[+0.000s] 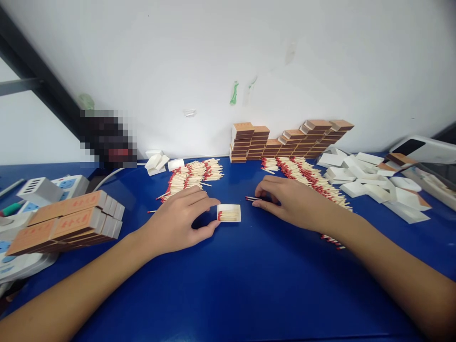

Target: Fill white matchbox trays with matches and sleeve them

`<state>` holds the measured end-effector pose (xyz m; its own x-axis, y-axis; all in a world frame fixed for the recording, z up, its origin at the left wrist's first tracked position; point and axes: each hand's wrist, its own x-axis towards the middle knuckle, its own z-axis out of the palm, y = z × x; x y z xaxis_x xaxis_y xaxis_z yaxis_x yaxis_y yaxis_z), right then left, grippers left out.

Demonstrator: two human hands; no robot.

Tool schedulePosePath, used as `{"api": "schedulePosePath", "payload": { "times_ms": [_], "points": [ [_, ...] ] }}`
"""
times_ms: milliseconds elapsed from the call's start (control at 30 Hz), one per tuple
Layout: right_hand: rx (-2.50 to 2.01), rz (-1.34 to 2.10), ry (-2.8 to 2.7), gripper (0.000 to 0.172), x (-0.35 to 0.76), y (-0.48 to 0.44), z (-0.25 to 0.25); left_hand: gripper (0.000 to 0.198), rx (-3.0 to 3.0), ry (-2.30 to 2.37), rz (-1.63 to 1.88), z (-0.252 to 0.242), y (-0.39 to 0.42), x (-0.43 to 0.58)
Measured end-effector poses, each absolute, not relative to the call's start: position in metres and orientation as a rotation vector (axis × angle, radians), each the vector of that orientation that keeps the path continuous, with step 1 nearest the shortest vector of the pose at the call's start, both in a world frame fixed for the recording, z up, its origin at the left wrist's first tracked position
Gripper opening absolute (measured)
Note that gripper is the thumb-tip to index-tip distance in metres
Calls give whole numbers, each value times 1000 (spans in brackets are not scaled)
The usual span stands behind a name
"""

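Note:
My left hand (181, 218) grips the left end of a small white matchbox tray (239, 213) between thumb and fingertips. Inside that tray lie several red-tipped matches (228, 216), heads to the left. Just right of it, my right hand (276, 194) pinches a few matches (251, 198), their red heads pointing left toward the tray. Behind my left hand spreads a pile of loose matches (188, 176). A longer pile of matches (306, 175) runs back behind my right hand and is partly hidden by the forearm.
Closed matchboxes (292, 140) are stacked against the white wall. White empty trays (370, 178) lie heaped at the right, a few more trays (156, 162) at back left. Bundled matchboxes (67, 221) rest near power strips (73, 185) on the left of the blue table (242, 294).

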<state>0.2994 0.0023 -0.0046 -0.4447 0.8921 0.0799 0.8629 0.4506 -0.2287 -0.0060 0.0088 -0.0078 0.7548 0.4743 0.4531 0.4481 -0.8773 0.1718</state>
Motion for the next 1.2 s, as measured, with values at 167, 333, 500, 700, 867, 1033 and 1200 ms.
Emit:
{"api": "schedulePosePath", "payload": {
  "times_ms": [167,333,500,700,867,1033,1200],
  "points": [
    [-1539,302,-2513,24,302,3,-6,25,2887,761,763,-9,9,-5],
    [-1534,297,-2518,27,301,3,-9,24,2888,760,770,-8,10,-5],
    [-1590,303,-2528,23,298,2,-8,24,2891,769,765,-7,10,-6],
    [-1568,268,-2529,23,297,3,-11,25,2894,761,765,-7,9,-6],
    [-1539,268,-2536,25,298,3,-14,25,2890,761,751,-7,9,-6],
    [-1506,239,-2528,23,298,3,-13,25,2896,763,764,-7,9,-5],
    [-1517,265,-2519,22,297,2,-12,25,2894,773,752,-7,9,-5]
  ]
}}
